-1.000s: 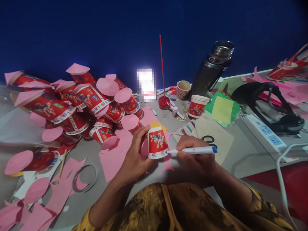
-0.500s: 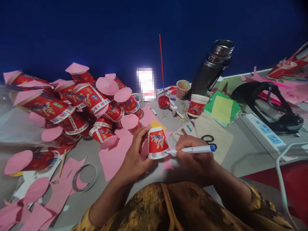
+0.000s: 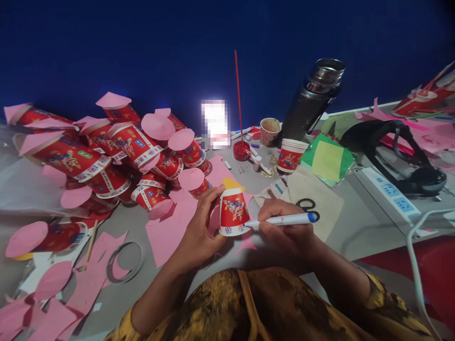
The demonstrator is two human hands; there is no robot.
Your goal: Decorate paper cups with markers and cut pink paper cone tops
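Observation:
A red paper cup (image 3: 234,208) with a floral white rim is held upside down by my left hand (image 3: 204,227), its fingers on the base and the thumb near the rim. My right hand (image 3: 286,229) grips a white marker pen (image 3: 291,219) with a blue end. The pen's tip is at the right side of the cup's patterned rim; whether it touches cannot be made out. Pink paper (image 3: 170,227) lies under and left of the cup, and a bit of yellow paper (image 3: 232,183) shows behind it.
Red cups topped with pink paper cones (image 3: 135,142) are heaped at left. A tape roll (image 3: 125,263) lies nearer me. Behind stand stacked cups (image 3: 292,155) and a dark thermos (image 3: 313,99). Black-handled scissors (image 3: 307,206), a power strip (image 3: 387,194) and a black headset (image 3: 394,151) are right.
The marker and my right hand have shifted slightly left, toward the cup's rim. The cup has moved very slightly in my left hand's hold.

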